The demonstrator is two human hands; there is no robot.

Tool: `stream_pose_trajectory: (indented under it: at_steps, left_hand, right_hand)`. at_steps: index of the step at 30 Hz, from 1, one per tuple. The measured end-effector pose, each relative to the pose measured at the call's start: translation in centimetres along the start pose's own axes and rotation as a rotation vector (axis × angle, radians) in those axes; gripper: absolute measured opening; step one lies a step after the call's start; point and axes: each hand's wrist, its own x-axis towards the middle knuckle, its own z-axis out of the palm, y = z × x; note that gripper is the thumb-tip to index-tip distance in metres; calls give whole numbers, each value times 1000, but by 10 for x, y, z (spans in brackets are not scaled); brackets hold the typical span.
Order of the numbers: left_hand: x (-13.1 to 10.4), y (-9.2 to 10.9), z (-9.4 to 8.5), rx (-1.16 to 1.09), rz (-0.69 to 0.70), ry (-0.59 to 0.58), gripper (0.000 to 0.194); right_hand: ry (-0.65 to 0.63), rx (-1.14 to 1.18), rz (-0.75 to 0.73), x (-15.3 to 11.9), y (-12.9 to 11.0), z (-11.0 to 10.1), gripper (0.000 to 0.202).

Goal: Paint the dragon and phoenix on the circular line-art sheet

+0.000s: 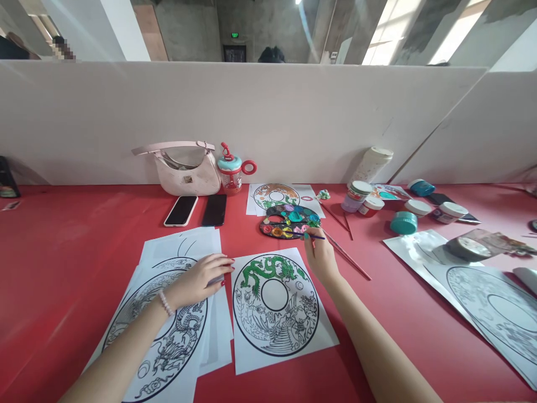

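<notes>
My right hand [322,256] pinches a thin dark paintbrush [315,237], whose tip lies over the dark palette [274,220] with blobs of many colours. Below the palette lies a sheet with a round line drawing [274,330]; the dragon at its top is green, and the rest is black outline on white. My left hand [200,281] rests palm down with fingers spread on a stack of printed sheets [178,358], its fingertips by the left edge of the partly coloured sheet. Some dark object shows partly under its fingers.
A pink handbag [188,173], a cup with a red handle [232,173] and two phones [213,210] stand or lie at the back left. Paint jars [358,195], a water container [470,248] and more printed sheets [495,305] are on the right. A low white partition [268,120] runs behind.
</notes>
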Motion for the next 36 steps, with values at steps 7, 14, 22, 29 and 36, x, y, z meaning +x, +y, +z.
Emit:
stream_pose_trajectory:
  at_steps: [7, 14, 22, 29, 36]
  left_hand:
    - [1, 3, -2, -3, 11, 12, 37]
    - [2, 2, -2, 14, 6, 4, 38]
    - [1, 2, -2, 23, 23, 18, 38]
    - [1, 3, -3, 11, 16, 8, 37]
    - [1, 3, -2, 20, 25, 14, 37]
  right_hand:
    - [-14, 21, 71, 0, 0, -1, 18]
    - [-54, 40, 18, -1, 0, 2, 16]
    - [15, 4, 72, -1, 3, 1, 17]
    - [-1, 38, 52, -1, 1, 2, 15]
    - [-32, 46, 2, -2, 2, 4, 15]
